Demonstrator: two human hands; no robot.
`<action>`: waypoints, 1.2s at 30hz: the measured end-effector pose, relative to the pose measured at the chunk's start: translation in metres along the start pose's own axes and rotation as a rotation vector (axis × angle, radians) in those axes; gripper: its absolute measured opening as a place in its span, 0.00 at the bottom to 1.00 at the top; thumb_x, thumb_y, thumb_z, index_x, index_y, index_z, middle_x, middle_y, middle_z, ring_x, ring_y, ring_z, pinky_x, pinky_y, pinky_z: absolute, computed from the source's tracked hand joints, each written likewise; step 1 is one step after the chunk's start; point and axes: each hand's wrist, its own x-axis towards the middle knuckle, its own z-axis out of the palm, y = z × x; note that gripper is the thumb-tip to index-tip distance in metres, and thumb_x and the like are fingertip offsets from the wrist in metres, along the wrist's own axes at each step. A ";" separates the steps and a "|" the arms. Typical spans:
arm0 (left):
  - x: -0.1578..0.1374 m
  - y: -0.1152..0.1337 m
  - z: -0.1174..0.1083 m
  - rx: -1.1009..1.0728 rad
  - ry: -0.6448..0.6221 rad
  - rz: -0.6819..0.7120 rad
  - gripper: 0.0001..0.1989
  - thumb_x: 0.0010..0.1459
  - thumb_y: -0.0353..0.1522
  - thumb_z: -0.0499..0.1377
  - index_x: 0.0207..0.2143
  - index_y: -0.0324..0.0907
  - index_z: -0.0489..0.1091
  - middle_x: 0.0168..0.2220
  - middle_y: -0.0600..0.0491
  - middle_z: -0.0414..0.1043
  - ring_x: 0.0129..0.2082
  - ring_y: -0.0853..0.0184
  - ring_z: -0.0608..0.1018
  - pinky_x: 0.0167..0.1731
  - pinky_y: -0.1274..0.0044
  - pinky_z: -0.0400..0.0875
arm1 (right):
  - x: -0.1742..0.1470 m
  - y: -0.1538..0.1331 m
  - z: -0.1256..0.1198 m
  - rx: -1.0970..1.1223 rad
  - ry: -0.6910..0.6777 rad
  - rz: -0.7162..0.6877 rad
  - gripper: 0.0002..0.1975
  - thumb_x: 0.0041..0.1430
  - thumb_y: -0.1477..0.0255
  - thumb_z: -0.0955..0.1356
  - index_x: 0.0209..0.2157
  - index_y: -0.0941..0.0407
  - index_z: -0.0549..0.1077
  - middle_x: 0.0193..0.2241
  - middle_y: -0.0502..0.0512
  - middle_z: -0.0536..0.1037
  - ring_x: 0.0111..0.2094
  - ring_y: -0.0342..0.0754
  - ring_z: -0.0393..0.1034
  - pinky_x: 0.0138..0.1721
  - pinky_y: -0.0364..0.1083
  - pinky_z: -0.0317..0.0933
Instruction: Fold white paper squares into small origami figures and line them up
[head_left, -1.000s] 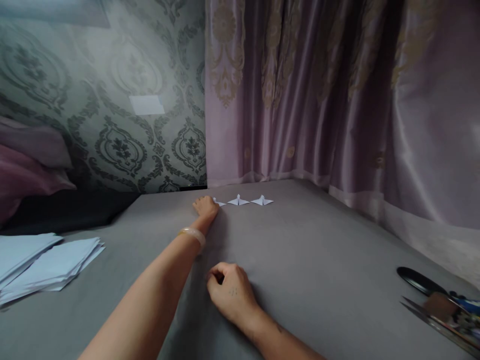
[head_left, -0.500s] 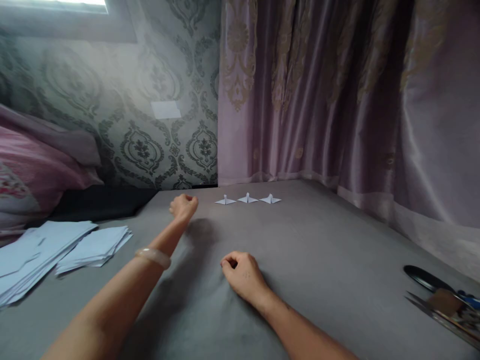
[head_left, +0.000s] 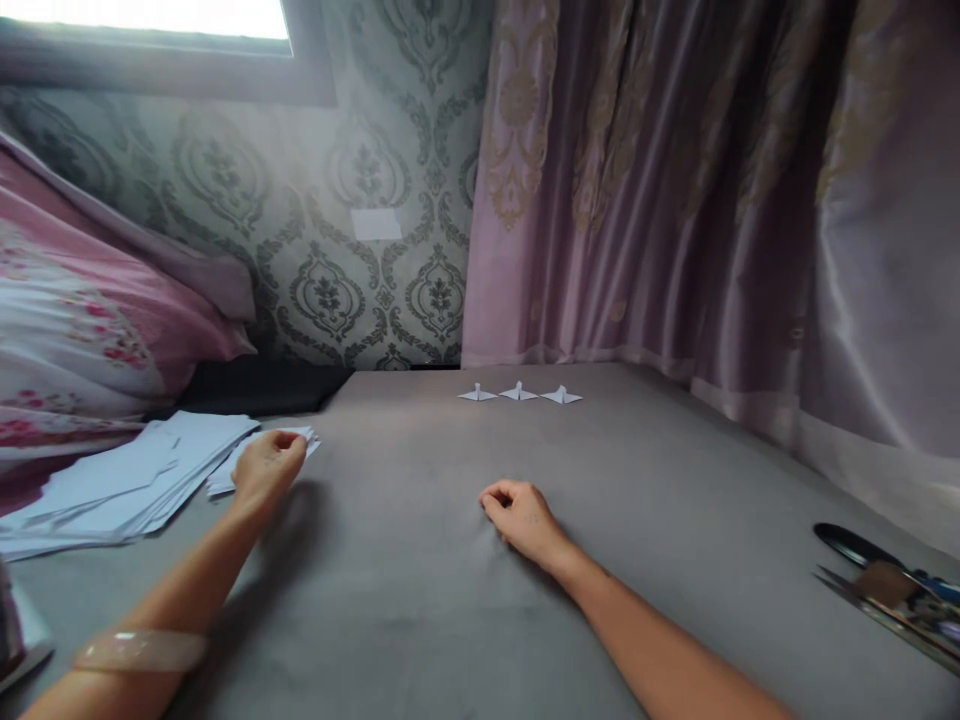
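Note:
My left hand [head_left: 271,462] is over the smaller stack of white paper squares [head_left: 223,477], its fingertips pinched together. No sheet shows in the pinch, and the hand hides part of the stack. My right hand [head_left: 525,515] rests on the grey cloth surface [head_left: 420,560] near the middle. Its thumb and fingers curl into a loose ring with nothing seen inside. Farther back, three folded white paper pieces stand in a row: a left one [head_left: 478,393], a middle one [head_left: 519,391] and a right one [head_left: 562,395]. Each has flat pointed sides and a raised centre.
A larger pile of white paper [head_left: 142,470] lies at the left, beside a floral pink and white fabric bundle [head_left: 90,330]. Behind it is a flat black item [head_left: 262,388]. Scissors [head_left: 862,600] and other tools are at the right edge, below a pink curtain [head_left: 600,250].
My left hand has come back and left from near the folded pieces to the smaller paper stack. My right hand stays curled on the cloth. The view has swung left.

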 end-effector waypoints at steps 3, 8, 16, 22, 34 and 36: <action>-0.003 -0.008 -0.005 0.063 -0.012 -0.037 0.09 0.47 0.37 0.54 0.26 0.43 0.71 0.22 0.50 0.71 0.30 0.54 0.75 0.32 0.68 0.66 | -0.001 -0.001 -0.001 0.002 0.000 0.008 0.13 0.55 0.69 0.64 0.32 0.59 0.79 0.23 0.52 0.77 0.24 0.43 0.69 0.28 0.40 0.60; 0.007 -0.008 -0.006 0.078 -0.008 -0.030 0.09 0.48 0.37 0.54 0.26 0.44 0.71 0.23 0.48 0.72 0.33 0.51 0.75 0.35 0.66 0.66 | -0.002 -0.005 -0.001 0.007 0.000 0.020 0.12 0.55 0.70 0.64 0.32 0.59 0.79 0.23 0.52 0.77 0.23 0.43 0.68 0.27 0.40 0.60; 0.012 -0.009 -0.003 -0.042 0.076 -0.102 0.09 0.48 0.37 0.54 0.27 0.43 0.72 0.25 0.50 0.73 0.33 0.53 0.76 0.37 0.66 0.68 | 0.000 -0.006 -0.001 -0.020 -0.011 0.033 0.13 0.55 0.69 0.64 0.33 0.59 0.79 0.24 0.53 0.77 0.23 0.43 0.66 0.26 0.40 0.59; 0.021 -0.029 -0.013 -0.086 0.226 -0.183 0.18 0.51 0.38 0.52 0.37 0.37 0.74 0.33 0.46 0.76 0.36 0.58 0.77 0.41 0.71 0.70 | 0.004 0.002 -0.001 -0.035 -0.050 0.024 0.15 0.54 0.65 0.63 0.33 0.59 0.78 0.26 0.55 0.78 0.23 0.44 0.66 0.25 0.42 0.58; 0.029 -0.048 -0.017 -0.115 -0.011 -0.118 0.25 0.46 0.30 0.54 0.49 0.36 0.70 0.51 0.45 0.72 0.53 0.58 0.72 0.54 0.74 0.63 | 0.007 0.002 -0.001 -0.054 -0.077 0.063 0.18 0.53 0.60 0.64 0.33 0.57 0.78 0.23 0.54 0.76 0.16 0.41 0.58 0.17 0.40 0.51; 0.029 -0.048 -0.015 -0.118 -0.099 -0.111 0.28 0.44 0.29 0.56 0.51 0.35 0.68 0.54 0.44 0.70 0.54 0.55 0.71 0.54 0.72 0.62 | 0.007 0.004 0.000 -0.067 -0.088 0.067 0.18 0.53 0.59 0.63 0.34 0.57 0.78 0.22 0.53 0.75 0.16 0.40 0.57 0.18 0.41 0.52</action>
